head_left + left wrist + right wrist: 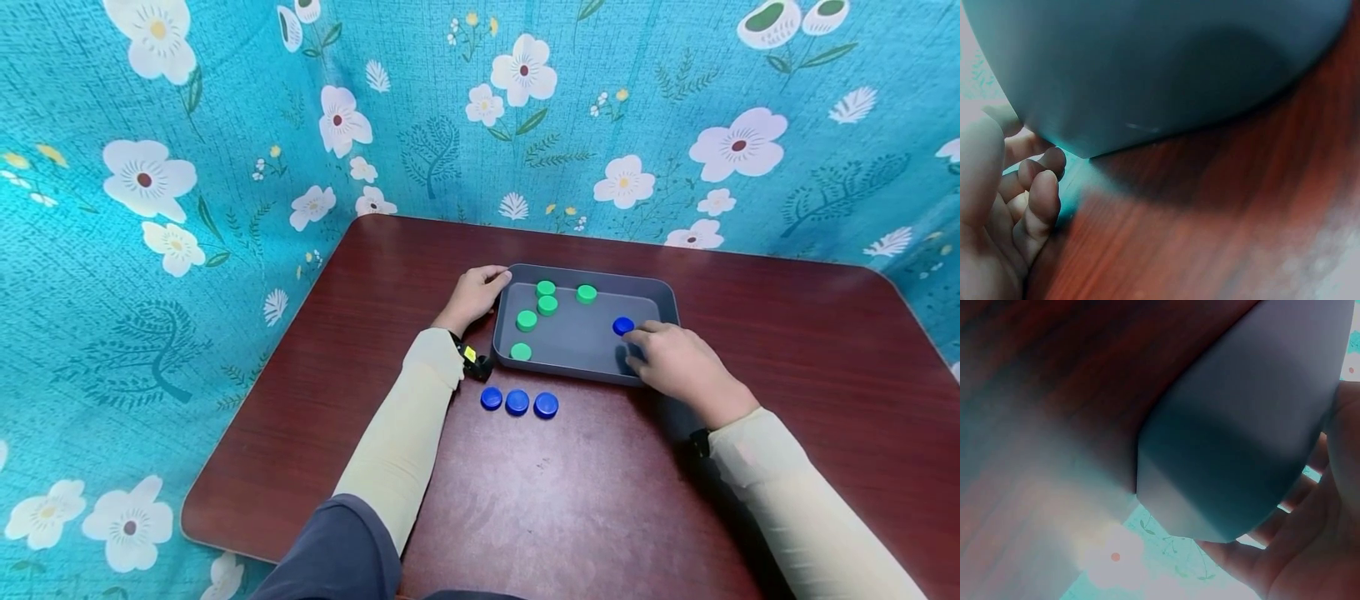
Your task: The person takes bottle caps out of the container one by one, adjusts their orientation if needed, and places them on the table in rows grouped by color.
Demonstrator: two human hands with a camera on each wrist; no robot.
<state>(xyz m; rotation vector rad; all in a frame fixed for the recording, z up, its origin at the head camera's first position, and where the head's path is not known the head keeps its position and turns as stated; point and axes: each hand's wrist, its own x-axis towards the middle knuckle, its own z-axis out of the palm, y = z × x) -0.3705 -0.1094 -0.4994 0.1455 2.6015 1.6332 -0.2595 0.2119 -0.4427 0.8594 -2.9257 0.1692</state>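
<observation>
A grey rectangular tray (592,367) lies on the table. My left hand (474,297) holds its far left corner, thumb at the rim; in the left wrist view, the left hand's curled fingers (1044,197) show beside the tray's outer wall (1166,75). Over the tray's right side reaches my right hand (678,362), its fingertips at the edge of a blue bottle cap (623,326), the thumb apart from it. Several green bottle caps (527,321) are spread along the tray's left half and back. The right wrist view hides the fingertips of the right hand (1304,531) behind the tray wall (1229,437).
Three blue bottle caps, the left one (491,398), the middle one (517,402) and the right one (546,406), form a row on the dark red table (540,500) in front of the tray. A turquoise flowered cloth (435,108) hangs behind and to the left.
</observation>
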